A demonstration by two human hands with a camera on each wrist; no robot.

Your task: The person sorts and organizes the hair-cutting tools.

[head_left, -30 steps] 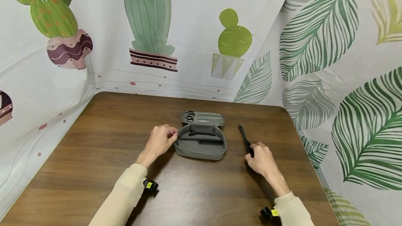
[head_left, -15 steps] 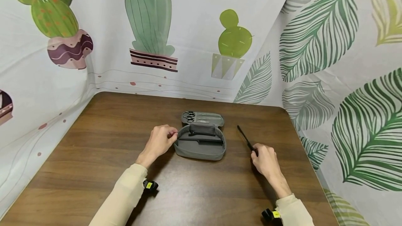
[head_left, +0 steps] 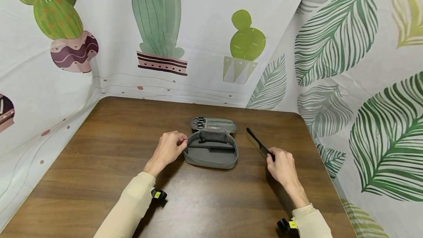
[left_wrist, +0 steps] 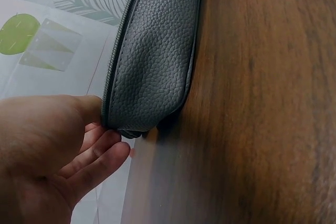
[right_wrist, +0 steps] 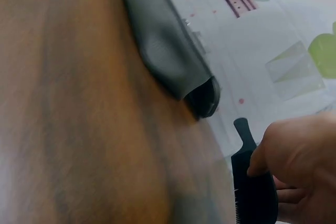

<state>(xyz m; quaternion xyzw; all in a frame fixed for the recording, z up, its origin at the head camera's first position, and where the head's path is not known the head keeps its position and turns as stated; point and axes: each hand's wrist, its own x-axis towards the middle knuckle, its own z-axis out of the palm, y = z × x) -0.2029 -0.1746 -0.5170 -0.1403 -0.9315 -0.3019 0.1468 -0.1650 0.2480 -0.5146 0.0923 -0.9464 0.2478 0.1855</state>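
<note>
One gray case, zippered, with a pebbled outer wall (head_left: 210, 162), logged as the landmark: it sits on the brown wood-grain table (head_left: 99, 179), open, between the two hands.

One left hand (head_left: 166, 148), at the left end of the case: I see its thumb and fingertips pinching the zippered rim.

One right hand (head_left: 282, 166), to the right of the case and well apart from it: I see it grip a black comb (right_wrist: 254, 187), thumb laid on the broad part, fine teeth along one edge. From this hand the comb slants toward the far side of the table, its free tip to the right of the case's lid and not touching it.

Inside the case, two items: one black tail comb (head_left: 224, 149) lying lengthwise, and one slim black article (head_left: 213, 141) behind it, too small for me to identify.

Behind the body of the case, one lid (head_left: 232, 125), folded back, with metal scissors (head_left: 199, 120) at its left end.

Nearer me than the case, two cream sleeves (head_left: 115, 208) and two black wrist cameras (head_left: 160, 195).

Beyond the case, one hanging white cloth (head_left: 205, 21), printed with potted cacti.
</note>
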